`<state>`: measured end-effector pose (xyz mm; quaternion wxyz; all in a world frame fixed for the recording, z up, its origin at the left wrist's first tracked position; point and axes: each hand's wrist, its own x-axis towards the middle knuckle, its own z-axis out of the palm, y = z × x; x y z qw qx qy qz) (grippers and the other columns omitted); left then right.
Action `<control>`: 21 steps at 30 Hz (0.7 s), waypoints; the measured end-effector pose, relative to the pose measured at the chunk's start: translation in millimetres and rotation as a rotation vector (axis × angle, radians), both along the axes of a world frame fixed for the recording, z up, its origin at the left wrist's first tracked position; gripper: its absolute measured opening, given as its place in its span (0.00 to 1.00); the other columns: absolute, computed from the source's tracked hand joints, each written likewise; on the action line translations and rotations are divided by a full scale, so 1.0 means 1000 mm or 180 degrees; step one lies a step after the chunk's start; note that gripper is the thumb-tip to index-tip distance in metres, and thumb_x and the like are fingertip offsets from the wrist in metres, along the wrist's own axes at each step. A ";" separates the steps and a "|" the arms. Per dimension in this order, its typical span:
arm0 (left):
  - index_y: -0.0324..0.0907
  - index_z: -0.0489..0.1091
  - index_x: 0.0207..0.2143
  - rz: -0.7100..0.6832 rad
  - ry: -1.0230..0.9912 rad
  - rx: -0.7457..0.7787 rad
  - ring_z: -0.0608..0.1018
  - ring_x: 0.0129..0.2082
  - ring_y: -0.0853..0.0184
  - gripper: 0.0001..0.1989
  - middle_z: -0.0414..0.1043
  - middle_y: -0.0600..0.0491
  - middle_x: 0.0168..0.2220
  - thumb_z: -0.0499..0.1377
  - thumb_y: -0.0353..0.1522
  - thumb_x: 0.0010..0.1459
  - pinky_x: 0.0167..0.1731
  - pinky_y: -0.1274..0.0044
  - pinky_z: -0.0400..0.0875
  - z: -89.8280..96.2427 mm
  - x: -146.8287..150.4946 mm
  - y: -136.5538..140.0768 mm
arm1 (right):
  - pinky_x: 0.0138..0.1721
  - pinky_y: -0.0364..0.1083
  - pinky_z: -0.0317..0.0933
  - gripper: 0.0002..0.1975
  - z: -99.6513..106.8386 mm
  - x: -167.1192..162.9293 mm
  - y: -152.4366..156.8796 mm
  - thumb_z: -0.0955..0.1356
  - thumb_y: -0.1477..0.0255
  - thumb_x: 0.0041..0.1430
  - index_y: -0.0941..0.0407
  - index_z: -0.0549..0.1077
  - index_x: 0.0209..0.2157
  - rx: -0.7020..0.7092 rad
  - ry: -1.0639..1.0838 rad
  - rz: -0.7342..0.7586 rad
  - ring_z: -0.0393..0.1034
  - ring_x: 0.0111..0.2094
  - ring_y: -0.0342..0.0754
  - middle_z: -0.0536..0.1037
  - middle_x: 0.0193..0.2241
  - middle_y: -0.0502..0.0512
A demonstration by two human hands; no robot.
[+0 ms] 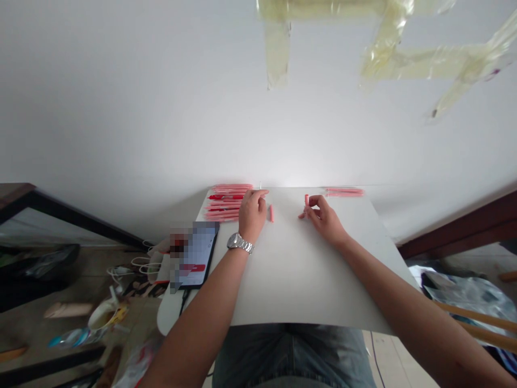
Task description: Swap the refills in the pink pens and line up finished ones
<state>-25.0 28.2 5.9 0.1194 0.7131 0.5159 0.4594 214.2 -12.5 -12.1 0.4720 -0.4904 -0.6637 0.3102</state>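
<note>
My right hand [325,220] pinches a short pink pen barrel [306,200] upright between thumb and fingers, above the white table [299,269]. A small pink piece shows just below those fingertips, too small to name. My left hand [252,216], with a metal watch at the wrist, is palm down beside a row of pink and red pens [226,205]. Its index finger stretches right, apart from the thumb, and I make out nothing held. A loose pink pen part [271,213] lies on the table just right of that hand. A thin white tip [260,185] shows behind its fingers.
Several more pink pens [345,192] lie at the table's back right, near the wall [161,108]. A tablet [197,256] with a cable rests on the left edge. Cables, a bottle [76,338] and a cup [103,314] are lower left. Plastic bags [472,296] lie at right.
</note>
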 end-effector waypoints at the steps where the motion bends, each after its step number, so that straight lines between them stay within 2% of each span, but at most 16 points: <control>1: 0.45 0.73 0.48 -0.0116 -0.0234 -0.0041 0.78 0.46 0.62 0.16 0.75 0.48 0.45 0.49 0.25 0.66 0.47 0.70 0.73 0.000 0.001 0.001 | 0.40 0.53 0.74 0.21 0.000 0.000 0.000 0.64 0.48 0.67 0.52 0.64 0.45 0.0007 -0.0001 0.0000 0.81 0.37 0.52 0.73 0.42 0.55; 5: 0.47 0.64 0.50 -0.0540 -0.1477 -0.0318 0.79 0.39 0.67 0.09 0.76 0.51 0.41 0.54 0.31 0.68 0.42 0.73 0.74 -0.003 0.007 0.001 | 0.40 0.52 0.74 0.21 0.000 0.000 0.000 0.64 0.48 0.67 0.52 0.65 0.45 0.0035 0.0039 0.0017 0.81 0.36 0.52 0.72 0.43 0.56; 9: 0.48 0.60 0.54 -0.0823 -0.2415 -0.0684 0.82 0.40 0.66 0.18 0.79 0.50 0.43 0.61 0.38 0.65 0.42 0.72 0.76 -0.007 0.014 0.000 | 0.41 0.53 0.75 0.20 0.000 0.000 -0.002 0.64 0.50 0.68 0.51 0.66 0.47 0.0072 0.0013 0.0076 0.80 0.36 0.51 0.73 0.43 0.56; 12: 0.47 0.65 0.56 -0.0907 -0.2782 -0.0906 0.83 0.42 0.65 0.23 0.79 0.47 0.46 0.65 0.41 0.62 0.43 0.72 0.77 -0.010 0.018 -0.001 | 0.41 0.54 0.76 0.19 0.001 -0.001 -0.004 0.64 0.50 0.68 0.51 0.68 0.47 0.0125 -0.0072 0.0137 0.80 0.36 0.51 0.74 0.42 0.56; 15: 0.44 0.71 0.50 -0.0962 -0.2984 -0.1007 0.83 0.43 0.64 0.20 0.79 0.46 0.47 0.67 0.43 0.59 0.45 0.71 0.78 -0.010 0.021 -0.002 | 0.43 0.55 0.77 0.17 0.002 -0.002 -0.006 0.64 0.52 0.68 0.50 0.69 0.46 0.0216 -0.0188 0.0175 0.79 0.37 0.51 0.75 0.42 0.56; 21: 0.45 0.68 0.42 -0.1034 -0.3310 -0.0977 0.83 0.47 0.62 0.17 0.76 0.51 0.45 0.68 0.44 0.59 0.49 0.69 0.78 -0.010 0.023 -0.004 | 0.42 0.55 0.75 0.14 0.002 0.000 -0.006 0.65 0.56 0.69 0.50 0.73 0.46 0.0481 -0.0567 0.0113 0.76 0.37 0.52 0.75 0.39 0.57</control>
